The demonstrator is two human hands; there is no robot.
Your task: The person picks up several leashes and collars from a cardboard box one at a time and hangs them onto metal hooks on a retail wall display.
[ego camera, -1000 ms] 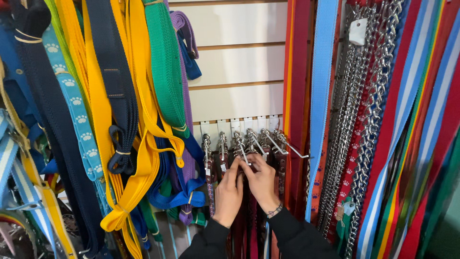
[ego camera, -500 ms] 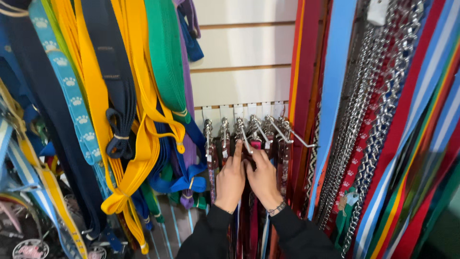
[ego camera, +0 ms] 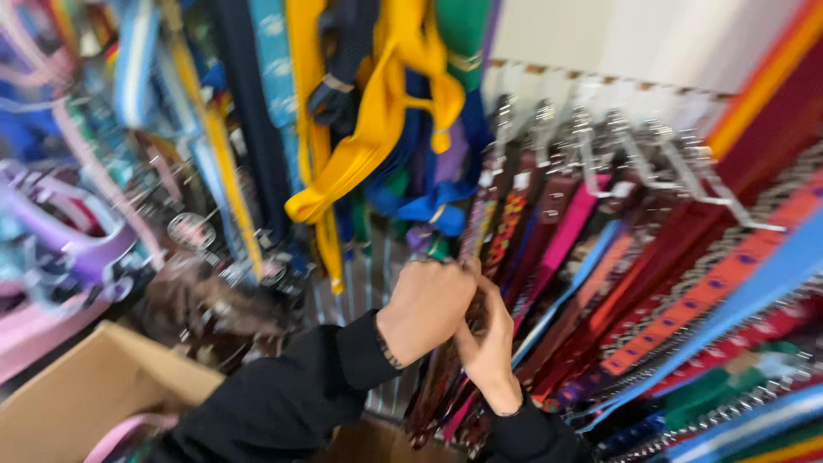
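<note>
Both hands have dropped from the hooks since a moment ago; my left hand [ego camera: 426, 304] and right hand [ego camera: 489, 347] are pressed together, pinching the hanging collars [ego camera: 514, 257] low down. Tugging could slip them off the metal hooks [ego camera: 686, 171], I judge. They're narrow, patterned, maroon and pink, behind yellow leashes [ego camera: 377, 129].

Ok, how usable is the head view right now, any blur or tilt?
Head view: strong motion blur throughout and the frame tilted, so the metal hooks smear; both hands, the left hand and right hand, are soft-edged among the hanging leashes; the cardboard box is out of focus; lighting even, no glare.
</note>
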